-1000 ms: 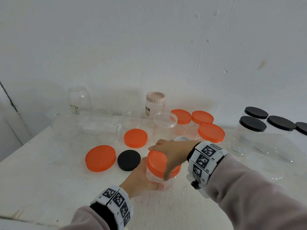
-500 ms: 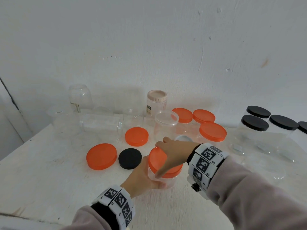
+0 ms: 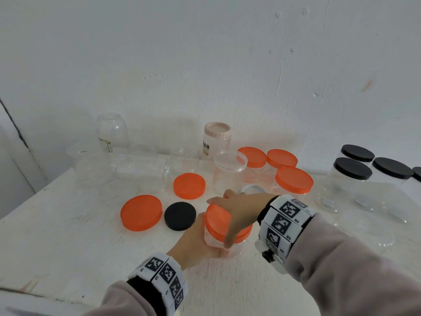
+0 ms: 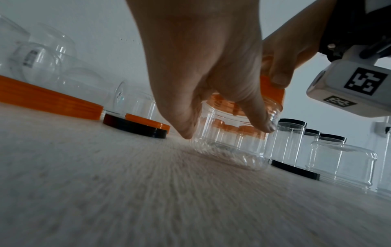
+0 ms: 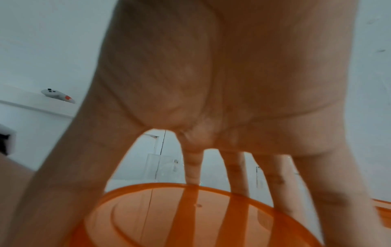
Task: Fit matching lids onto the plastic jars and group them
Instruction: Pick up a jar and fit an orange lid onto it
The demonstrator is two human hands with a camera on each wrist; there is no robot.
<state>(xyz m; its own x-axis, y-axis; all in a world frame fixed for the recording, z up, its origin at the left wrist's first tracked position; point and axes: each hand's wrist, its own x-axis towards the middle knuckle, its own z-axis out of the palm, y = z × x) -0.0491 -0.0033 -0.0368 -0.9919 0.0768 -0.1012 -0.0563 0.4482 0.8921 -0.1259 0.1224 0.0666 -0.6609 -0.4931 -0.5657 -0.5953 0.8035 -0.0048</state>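
Note:
A small clear plastic jar [image 3: 216,244] [image 4: 228,147] stands on the white table near the front, with an orange lid [image 3: 218,221] [image 5: 190,213] on its mouth. My left hand [image 3: 196,240] [image 4: 211,83] grips the jar's body from the left. From above, my right hand [image 3: 237,213] [image 5: 211,100] grips the lid, fingers spread over its rim and thumb on the near side. The lid sits slightly tilted to the left in the head view.
Two loose orange lids [image 3: 141,212] [image 3: 189,185] and a black lid [image 3: 180,215] lie to the left. Orange-lidded jars [image 3: 293,182] and an open jar [image 3: 230,172] stand behind. Black-lidded jars [image 3: 352,168] are at the right, with clear lidless jars [image 3: 141,169] at the back left.
My right hand has turned on the orange lid, its fingers shifting round the rim. The jar stays in the same spot in my left hand.

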